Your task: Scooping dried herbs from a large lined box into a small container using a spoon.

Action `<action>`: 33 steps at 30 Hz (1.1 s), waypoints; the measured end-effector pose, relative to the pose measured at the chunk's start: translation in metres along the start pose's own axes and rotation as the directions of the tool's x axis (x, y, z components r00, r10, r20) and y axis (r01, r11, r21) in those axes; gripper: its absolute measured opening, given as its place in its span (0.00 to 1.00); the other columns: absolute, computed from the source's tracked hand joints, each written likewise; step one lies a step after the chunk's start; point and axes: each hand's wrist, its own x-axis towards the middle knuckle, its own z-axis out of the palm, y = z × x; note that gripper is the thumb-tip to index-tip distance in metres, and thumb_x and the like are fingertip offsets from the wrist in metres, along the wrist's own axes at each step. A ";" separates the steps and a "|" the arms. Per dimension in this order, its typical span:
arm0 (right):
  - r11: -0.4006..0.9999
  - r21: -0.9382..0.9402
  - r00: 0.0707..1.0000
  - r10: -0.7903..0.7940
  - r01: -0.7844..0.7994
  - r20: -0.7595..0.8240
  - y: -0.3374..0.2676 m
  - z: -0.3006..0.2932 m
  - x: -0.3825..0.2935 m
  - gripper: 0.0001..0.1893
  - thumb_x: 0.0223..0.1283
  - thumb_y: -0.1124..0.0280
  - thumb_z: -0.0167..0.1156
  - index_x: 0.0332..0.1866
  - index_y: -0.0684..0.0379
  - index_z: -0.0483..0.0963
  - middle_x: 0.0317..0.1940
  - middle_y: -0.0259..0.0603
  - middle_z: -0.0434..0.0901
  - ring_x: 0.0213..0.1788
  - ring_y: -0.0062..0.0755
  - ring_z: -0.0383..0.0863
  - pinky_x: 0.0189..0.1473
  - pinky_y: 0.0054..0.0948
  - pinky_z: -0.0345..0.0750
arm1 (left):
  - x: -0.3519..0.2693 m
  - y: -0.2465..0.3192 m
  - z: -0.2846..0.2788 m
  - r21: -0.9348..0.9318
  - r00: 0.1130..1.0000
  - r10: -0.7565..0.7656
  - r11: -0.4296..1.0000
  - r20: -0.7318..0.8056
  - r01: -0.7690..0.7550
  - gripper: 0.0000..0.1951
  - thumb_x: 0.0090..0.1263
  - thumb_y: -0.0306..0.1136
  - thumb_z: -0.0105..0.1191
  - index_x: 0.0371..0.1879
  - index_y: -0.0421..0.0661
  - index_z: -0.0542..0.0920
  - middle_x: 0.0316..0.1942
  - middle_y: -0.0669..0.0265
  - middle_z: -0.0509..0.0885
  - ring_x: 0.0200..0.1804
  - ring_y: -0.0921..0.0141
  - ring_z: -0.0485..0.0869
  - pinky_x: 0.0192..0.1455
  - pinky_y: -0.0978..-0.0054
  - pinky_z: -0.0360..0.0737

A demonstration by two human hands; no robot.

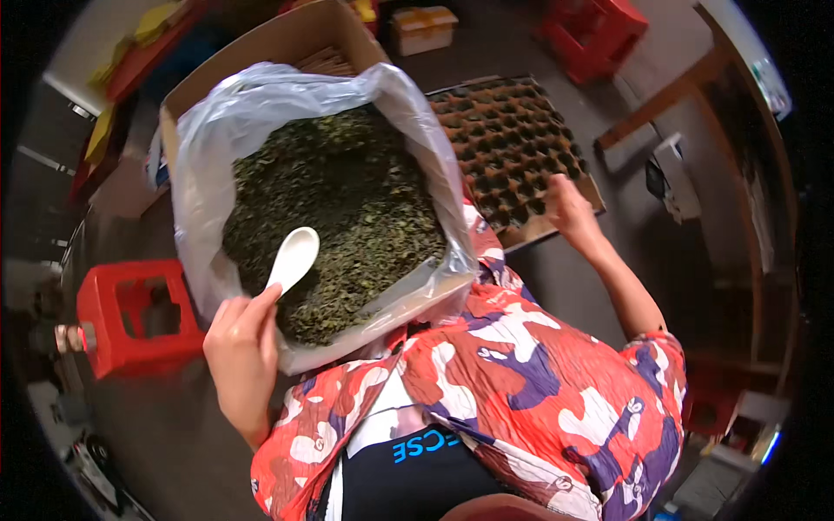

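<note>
In my left hand is the handle of a white spoon, its bowl over dried green leaves. The leaves fill a clear plastic bag that lines a cardboard box in front of me. My right hand is at the near right corner of a tray with rows of small cups, which look dark inside. The fingers of that hand are bent and blurred; whether they touch the tray or hold anything I cannot tell.
A red plastic stool stands left of the box, another red stool at the upper right. Behind the box is a white foam box with tape. A wooden frame rises at the right, with a white object near its base.
</note>
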 end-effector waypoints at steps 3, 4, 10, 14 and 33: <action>0.986 -0.029 0.986 0.167 -0.167 0.009 -0.031 -0.038 0.031 0.24 0.51 0.87 0.65 0.54 0.58 0.72 0.38 0.43 0.78 0.35 0.33 0.82 0.39 0.31 0.81 | 0.013 0.000 0.005 0.140 0.998 0.039 0.989 0.040 -0.045 0.09 0.66 0.24 0.59 0.43 0.46 0.88 0.29 0.59 0.79 0.37 0.57 0.80 0.42 0.59 0.77; 0.989 0.112 0.995 0.103 -0.101 -0.014 -0.051 -0.053 0.047 0.20 0.53 0.87 0.66 0.51 0.59 0.73 0.33 0.39 0.77 0.32 0.24 0.80 0.35 0.26 0.79 | 0.020 0.002 0.006 0.213 0.994 0.082 0.973 0.068 -0.095 0.09 0.65 0.24 0.59 0.42 0.46 0.88 0.29 0.58 0.79 0.37 0.56 0.80 0.42 0.58 0.76; 0.860 0.373 0.937 -0.307 0.347 -0.164 -0.176 -0.083 0.179 0.18 0.64 0.87 0.62 0.58 0.61 0.75 0.42 0.36 0.81 0.44 0.18 0.82 0.49 0.22 0.81 | 0.071 0.003 0.015 0.272 0.921 0.330 0.885 0.209 -0.379 0.05 0.55 0.28 0.58 0.20 0.43 0.84 0.22 0.53 0.84 0.30 0.53 0.86 0.34 0.56 0.80; 0.663 0.318 0.721 -0.684 0.678 -0.111 -0.242 -0.055 0.278 0.12 0.64 0.83 0.60 0.52 0.64 0.77 0.41 0.43 0.83 0.43 0.34 0.85 0.47 0.31 0.82 | 0.117 0.000 0.054 0.244 0.872 0.224 0.903 0.435 -0.354 0.06 0.59 0.28 0.58 0.24 0.44 0.89 0.28 0.53 0.89 0.34 0.57 0.91 0.36 0.59 0.88; 0.731 -0.229 0.733 -0.499 0.643 0.462 -0.275 0.040 0.351 0.14 0.66 0.67 0.54 0.43 0.62 0.85 0.45 0.54 0.88 0.51 0.55 0.88 0.48 0.48 0.86 | 0.086 -0.010 0.054 0.017 0.961 0.275 0.961 0.011 -0.275 0.17 0.62 0.22 0.55 0.51 0.42 0.82 0.37 0.53 0.81 0.47 0.53 0.81 0.50 0.55 0.80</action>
